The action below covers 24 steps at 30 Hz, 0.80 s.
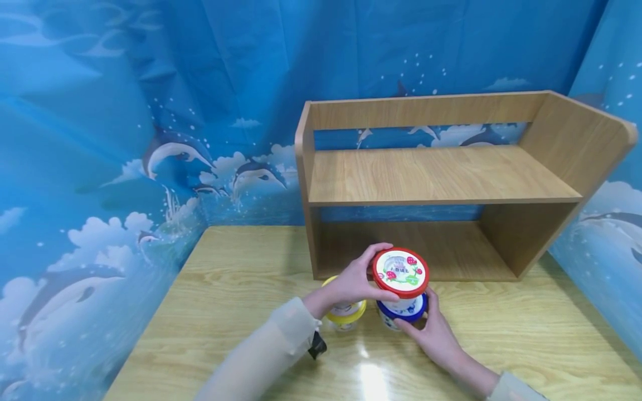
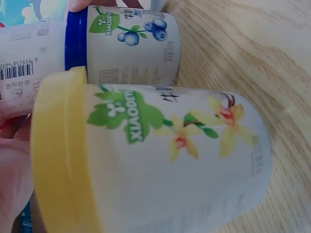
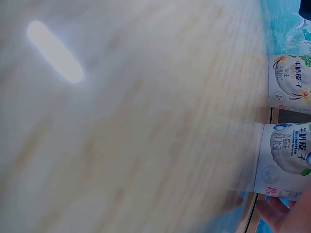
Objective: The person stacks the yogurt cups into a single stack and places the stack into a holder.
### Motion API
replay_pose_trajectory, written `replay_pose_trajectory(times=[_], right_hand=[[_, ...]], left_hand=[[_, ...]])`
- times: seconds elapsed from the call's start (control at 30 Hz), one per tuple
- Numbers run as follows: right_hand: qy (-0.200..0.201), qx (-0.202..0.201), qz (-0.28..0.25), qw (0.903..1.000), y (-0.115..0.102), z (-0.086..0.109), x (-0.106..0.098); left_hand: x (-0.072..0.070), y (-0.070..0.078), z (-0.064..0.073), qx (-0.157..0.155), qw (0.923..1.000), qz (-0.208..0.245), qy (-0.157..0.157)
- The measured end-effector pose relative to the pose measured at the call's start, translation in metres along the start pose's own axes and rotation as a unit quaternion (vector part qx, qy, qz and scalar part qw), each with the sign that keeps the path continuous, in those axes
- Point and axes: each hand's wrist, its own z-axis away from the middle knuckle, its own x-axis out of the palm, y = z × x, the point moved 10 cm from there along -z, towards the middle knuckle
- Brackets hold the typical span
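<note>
In the head view, the left hand [image 1: 353, 281] clamps its fingers on a red-lidded strawberry tub [image 1: 401, 273] above a blue-lidded blueberry tub [image 1: 410, 309], which the right hand [image 1: 435, 337] grips on the bench [image 1: 230, 312], before the shelf's [image 1: 441, 174] front edge. The left wrist view shows a yellow-lidded vanilla tub [image 2: 180, 155] alongside. In the right wrist view, fingers [image 3: 277, 216] meet the blueberry tub's side.

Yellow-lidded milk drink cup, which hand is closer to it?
Left. The left hand reaches over the yellow-lidded milk drink cup; the right hand is farther right, holding the blue-lidded blueberry cup.
</note>
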Motion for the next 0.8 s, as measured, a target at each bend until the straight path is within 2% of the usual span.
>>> replay_pose_trajectory(times=[0.2,0.8], right_hand=[[0.009,-0.002,0.005,0.9999,0.0007,0.0008,-0.0006],[0.017,-0.007,0.011,0.9998,0.0009,0.0009,-0.002]], left_hand=[[0.0021,-0.0022,-0.0011,0.003,1.0,0.007,-0.003],[0.0088,-0.0082,-0.0043,-0.025,0.9996,0.008,-0.006]])
